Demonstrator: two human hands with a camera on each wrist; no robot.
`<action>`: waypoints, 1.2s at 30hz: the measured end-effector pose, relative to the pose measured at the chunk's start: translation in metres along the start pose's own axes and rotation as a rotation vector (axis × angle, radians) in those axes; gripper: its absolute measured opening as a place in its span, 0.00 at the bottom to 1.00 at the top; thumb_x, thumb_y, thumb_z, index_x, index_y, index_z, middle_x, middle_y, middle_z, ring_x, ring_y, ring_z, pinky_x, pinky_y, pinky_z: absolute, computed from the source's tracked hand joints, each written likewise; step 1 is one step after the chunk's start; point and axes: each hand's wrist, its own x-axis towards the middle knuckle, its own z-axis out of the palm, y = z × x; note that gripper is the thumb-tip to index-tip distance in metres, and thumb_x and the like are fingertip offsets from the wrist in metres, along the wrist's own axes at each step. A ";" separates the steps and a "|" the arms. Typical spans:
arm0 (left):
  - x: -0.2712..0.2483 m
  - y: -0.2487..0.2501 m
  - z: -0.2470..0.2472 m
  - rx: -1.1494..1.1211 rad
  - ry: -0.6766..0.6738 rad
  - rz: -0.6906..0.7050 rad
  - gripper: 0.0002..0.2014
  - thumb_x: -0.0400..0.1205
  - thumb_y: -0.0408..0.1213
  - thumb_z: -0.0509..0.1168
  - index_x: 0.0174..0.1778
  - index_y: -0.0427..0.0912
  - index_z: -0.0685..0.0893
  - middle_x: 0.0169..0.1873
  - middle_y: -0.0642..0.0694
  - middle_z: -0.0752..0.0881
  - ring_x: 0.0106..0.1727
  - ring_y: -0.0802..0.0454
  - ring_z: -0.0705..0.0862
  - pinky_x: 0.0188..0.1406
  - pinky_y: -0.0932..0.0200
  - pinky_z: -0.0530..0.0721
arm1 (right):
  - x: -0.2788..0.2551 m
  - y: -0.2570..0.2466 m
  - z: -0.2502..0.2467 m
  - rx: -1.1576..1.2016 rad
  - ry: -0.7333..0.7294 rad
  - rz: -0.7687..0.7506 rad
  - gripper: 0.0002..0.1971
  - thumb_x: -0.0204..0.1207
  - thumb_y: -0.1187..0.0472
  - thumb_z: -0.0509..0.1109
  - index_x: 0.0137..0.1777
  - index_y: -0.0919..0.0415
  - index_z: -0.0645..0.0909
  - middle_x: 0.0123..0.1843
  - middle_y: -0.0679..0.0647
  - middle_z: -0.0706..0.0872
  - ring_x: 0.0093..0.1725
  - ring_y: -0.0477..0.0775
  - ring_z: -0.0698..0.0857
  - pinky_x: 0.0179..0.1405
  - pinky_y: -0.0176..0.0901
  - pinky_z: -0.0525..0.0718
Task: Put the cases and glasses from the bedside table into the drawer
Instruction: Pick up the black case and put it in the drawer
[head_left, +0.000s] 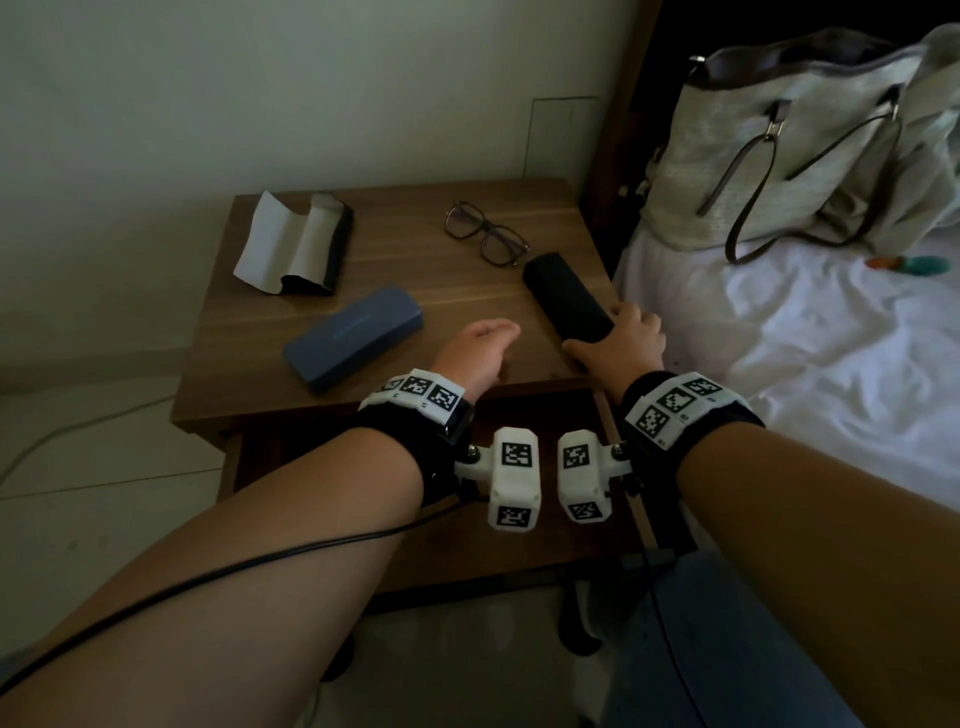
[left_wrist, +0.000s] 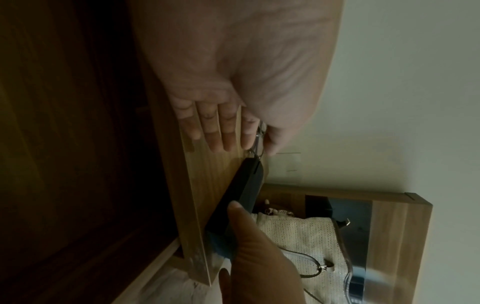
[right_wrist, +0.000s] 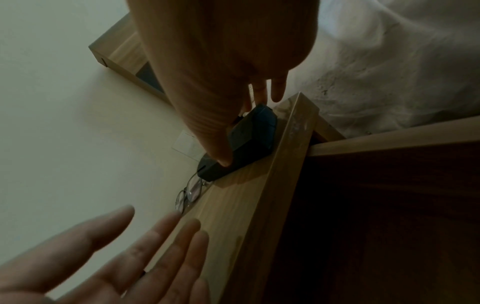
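On the wooden bedside table (head_left: 441, 291) lie a black case (head_left: 563, 301), a blue-grey case (head_left: 353, 345), an open case with a pale lining (head_left: 296, 244) and dark-framed glasses (head_left: 485, 234). My right hand (head_left: 621, 340) grips the near end of the black case (right_wrist: 249, 144), thumb on one side and fingers on the other. My left hand (head_left: 475, 351) hovers over the table's front middle, fingers straight, holding nothing. Its fingers (left_wrist: 215, 131) show flat above the wood. The drawer (head_left: 415, 499) stands pulled out below my wrists.
A white bed (head_left: 805, 364) adjoins the table on the right, with a woven handbag (head_left: 795, 150) on it. A pale wall stands behind the table. A cable (head_left: 78, 426) runs across the tiled floor at left.
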 end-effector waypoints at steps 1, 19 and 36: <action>0.004 0.000 0.005 -0.021 -0.025 -0.010 0.06 0.84 0.47 0.62 0.54 0.57 0.81 0.60 0.52 0.84 0.63 0.52 0.83 0.65 0.50 0.81 | 0.004 0.002 0.002 -0.002 -0.004 0.012 0.42 0.70 0.47 0.75 0.80 0.61 0.62 0.77 0.63 0.66 0.76 0.66 0.67 0.72 0.57 0.72; 0.010 -0.002 0.027 -0.134 -0.152 -0.105 0.23 0.84 0.42 0.64 0.76 0.46 0.72 0.64 0.47 0.82 0.61 0.51 0.82 0.65 0.52 0.78 | -0.001 0.009 0.013 0.110 -0.171 0.001 0.42 0.65 0.44 0.74 0.76 0.62 0.65 0.72 0.62 0.69 0.67 0.62 0.77 0.63 0.53 0.82; -0.043 -0.036 -0.019 -0.207 0.105 -0.182 0.36 0.77 0.43 0.73 0.80 0.46 0.64 0.68 0.42 0.81 0.46 0.51 0.86 0.38 0.56 0.85 | -0.078 0.011 -0.003 0.110 -0.549 -0.169 0.34 0.67 0.50 0.77 0.73 0.54 0.72 0.63 0.54 0.83 0.57 0.53 0.85 0.59 0.48 0.86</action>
